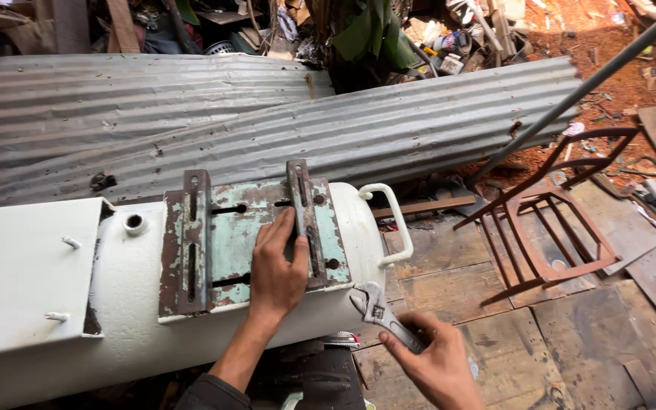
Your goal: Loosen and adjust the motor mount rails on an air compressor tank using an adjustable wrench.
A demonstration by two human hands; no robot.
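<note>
the left hand (279,269) lies flat and open on the rusty slotted mounting plate (252,243) atop the white air tank (130,319), fingers beside the plate's right rail (307,220), seemingly to steady it; the right hand (438,364), low and right of the tank, has its grip closed round the handle of an adjustable wrench (380,313), jaw end pointing up toward the tank's end below the white handle (392,224); a rusty chair frame (548,220) lies further right of the tank.

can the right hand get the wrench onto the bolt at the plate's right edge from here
Probably yes: the right hand holds the wrench just below that bolt, with nothing between them.
</note>
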